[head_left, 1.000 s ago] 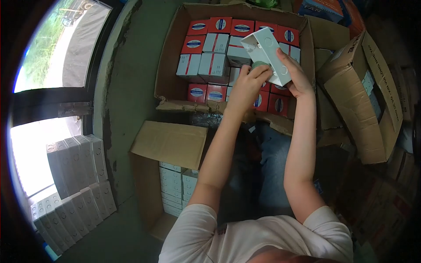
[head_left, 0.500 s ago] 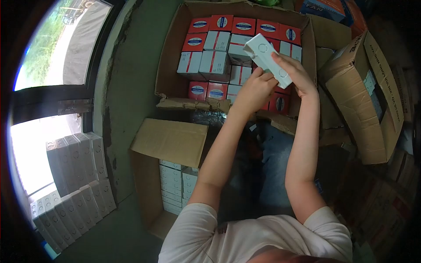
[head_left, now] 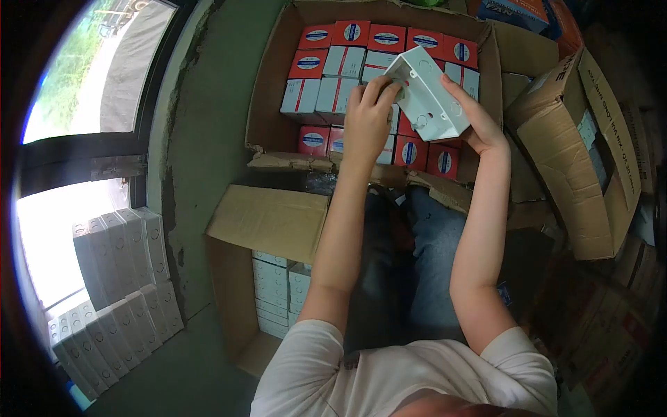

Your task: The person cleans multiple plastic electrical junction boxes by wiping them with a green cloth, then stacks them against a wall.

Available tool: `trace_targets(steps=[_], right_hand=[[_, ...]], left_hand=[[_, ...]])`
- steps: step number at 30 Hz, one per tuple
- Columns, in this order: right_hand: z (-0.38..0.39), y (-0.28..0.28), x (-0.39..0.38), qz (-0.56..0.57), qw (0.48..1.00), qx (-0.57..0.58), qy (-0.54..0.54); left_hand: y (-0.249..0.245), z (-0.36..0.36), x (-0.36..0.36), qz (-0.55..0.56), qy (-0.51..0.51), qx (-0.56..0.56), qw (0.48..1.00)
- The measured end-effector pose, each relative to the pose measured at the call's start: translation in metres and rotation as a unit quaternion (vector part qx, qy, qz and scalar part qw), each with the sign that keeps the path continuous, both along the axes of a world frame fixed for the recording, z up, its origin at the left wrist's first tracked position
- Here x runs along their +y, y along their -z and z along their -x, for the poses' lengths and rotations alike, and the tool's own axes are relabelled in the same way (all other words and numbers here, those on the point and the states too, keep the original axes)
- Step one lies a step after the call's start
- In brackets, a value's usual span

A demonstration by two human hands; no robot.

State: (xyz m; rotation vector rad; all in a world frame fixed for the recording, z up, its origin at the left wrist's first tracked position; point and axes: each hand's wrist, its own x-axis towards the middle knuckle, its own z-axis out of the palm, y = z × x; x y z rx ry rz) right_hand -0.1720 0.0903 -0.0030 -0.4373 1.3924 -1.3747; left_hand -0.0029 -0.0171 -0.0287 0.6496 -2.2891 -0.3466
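A white plastic electrical back box (head_left: 436, 104) is held tilted above the large carton, its hollow side facing left. My right hand (head_left: 481, 124) grips it from the right, thumb along its upper edge. My left hand (head_left: 373, 104) is at the open side, fingers curled and pinched together at the near rim; what they hold, if anything, is too small to make out. Beneath both hands, red-and-white small boxes (head_left: 338, 95) stand in rows inside the large cardboard carton (head_left: 267, 104).
White back boxes (head_left: 118, 333) are stacked by the window at left. A lower open carton (head_left: 233, 299) holds more white boxes. Another open carton (head_left: 563, 160) leans at right, with a blue-and-orange box (head_left: 514, 14) behind. My jeans-covered legs (head_left: 434, 257) are between the cartons.
The back box has turned so its hollow inside now shows. My left hand has moved left and up from its lower side to the open rim. My right hand still holds it.
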Motion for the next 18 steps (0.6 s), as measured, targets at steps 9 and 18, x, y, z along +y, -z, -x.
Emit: trace_targets(steps=[9,18], right_hand=[[-0.007,-0.029,0.014,-0.055,0.997,-0.027,-0.037],[0.013,0.004,0.005,0.119,0.992,-0.026,0.015]], left_hand=[[0.017,-0.005,-0.012,0.098,-0.009,-0.046,0.994],[0.005,0.003,0.0,0.053,-0.041,-0.049,0.997]])
